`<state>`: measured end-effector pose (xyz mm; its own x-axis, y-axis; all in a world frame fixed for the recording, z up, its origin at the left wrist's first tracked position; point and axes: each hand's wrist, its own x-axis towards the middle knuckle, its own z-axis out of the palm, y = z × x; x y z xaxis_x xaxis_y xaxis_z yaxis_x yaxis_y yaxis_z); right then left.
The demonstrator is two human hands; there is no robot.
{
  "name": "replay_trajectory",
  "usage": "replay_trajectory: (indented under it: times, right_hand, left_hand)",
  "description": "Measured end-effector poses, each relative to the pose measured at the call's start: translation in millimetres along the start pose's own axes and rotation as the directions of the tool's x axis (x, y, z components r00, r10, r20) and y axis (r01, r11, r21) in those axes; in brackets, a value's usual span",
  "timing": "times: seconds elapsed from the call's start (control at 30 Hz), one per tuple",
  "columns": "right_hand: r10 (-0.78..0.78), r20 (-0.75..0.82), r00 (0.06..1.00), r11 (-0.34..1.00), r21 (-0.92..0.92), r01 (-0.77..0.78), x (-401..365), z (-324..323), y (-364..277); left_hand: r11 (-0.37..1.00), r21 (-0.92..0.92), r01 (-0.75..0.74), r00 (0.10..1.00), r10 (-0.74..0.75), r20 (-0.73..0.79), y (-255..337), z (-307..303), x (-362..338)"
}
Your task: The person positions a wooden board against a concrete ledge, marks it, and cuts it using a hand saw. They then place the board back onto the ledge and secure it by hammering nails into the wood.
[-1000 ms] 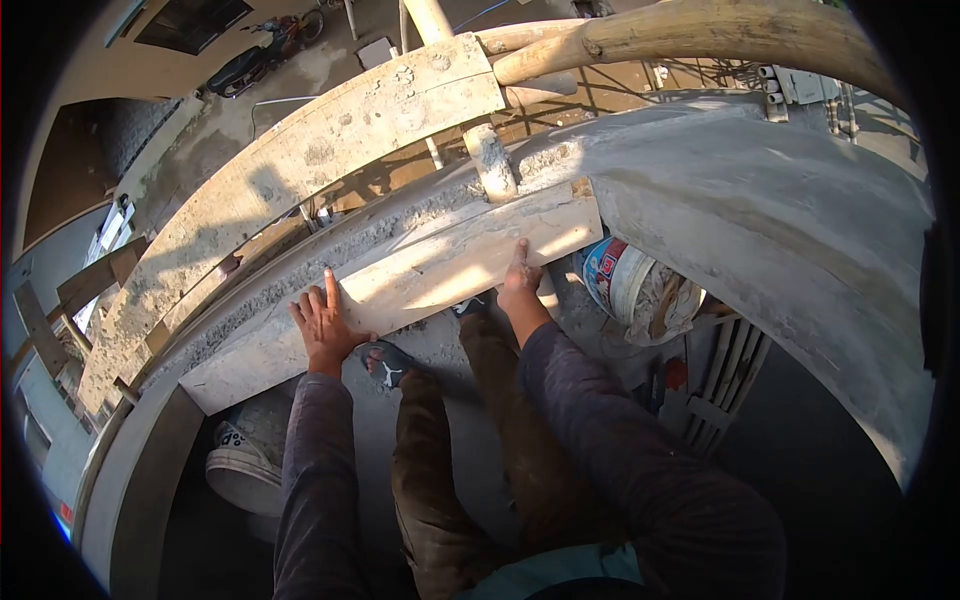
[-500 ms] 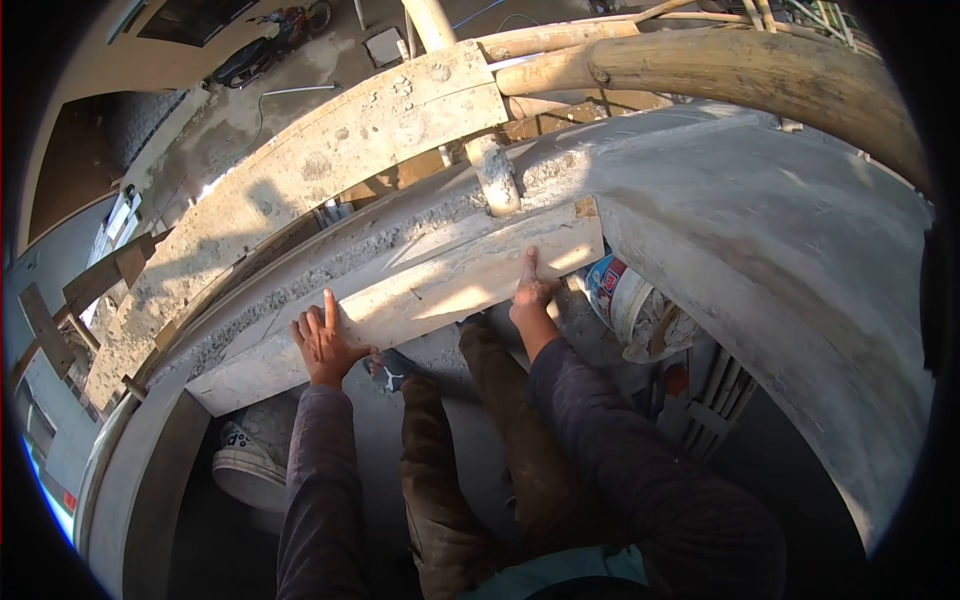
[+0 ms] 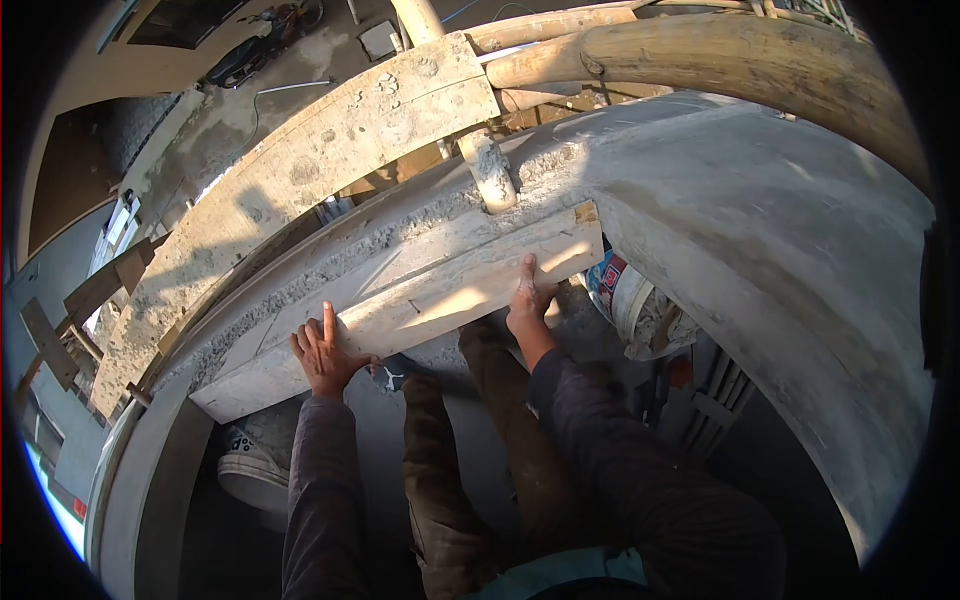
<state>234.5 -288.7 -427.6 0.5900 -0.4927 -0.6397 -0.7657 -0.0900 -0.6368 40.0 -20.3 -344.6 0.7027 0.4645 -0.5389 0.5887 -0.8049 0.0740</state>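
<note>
A long wooden board [image 3: 460, 285] with a nail in its face lies along the inner side of the rough cement ledge. My left hand [image 3: 325, 355] is on its left half, fingers spread over the face and thumb stretched out by the lower edge. Toward the board's right end, my right hand [image 3: 530, 300] grips the lower edge, one digit pointing up on the face and the other fingers curled, partly hidden. The board's underside cannot be seen.
A mortar-spattered plank [image 3: 330, 150] and a thick bamboo pole [image 3: 720, 65] run beyond the ledge. Curved grey cement wall [image 3: 760, 220] rises at right. A white bucket [image 3: 635, 300] stands below right, another bucket [image 3: 250, 470] below left. A motorcycle [image 3: 240, 60] is parked on the ground far below.
The board's upper edge sits slightly lower, showing more of the ledge surface behind it. Both hands have shifted slightly down with it. The camera view has moved a little.
</note>
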Motion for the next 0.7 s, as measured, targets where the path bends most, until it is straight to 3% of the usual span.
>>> replay_trajectory:
  times: [0.5, 0.63, 0.7]
  right_hand:
    - [-0.001, -0.053, 0.999, 0.999, -0.052, -0.001, -2, 10, -11]
    - [0.045, -0.167, 0.985, 0.992, -0.105, -0.063, 0, 13, -8]
    - [-0.006, -0.205, 0.979, 0.986, -0.165, -0.029, 2, 14, -8]
  left_hand:
    - [1.0, 0.01, -0.007, 0.999, 0.007, 0.033, 2, -3, 8]
    - [0.998, 0.063, -0.023, 0.998, 0.02, 0.055, 5, -2, 9]
    - [0.995, 0.1, 0.003, 0.994, -0.014, 0.108, 7, -4, 11]
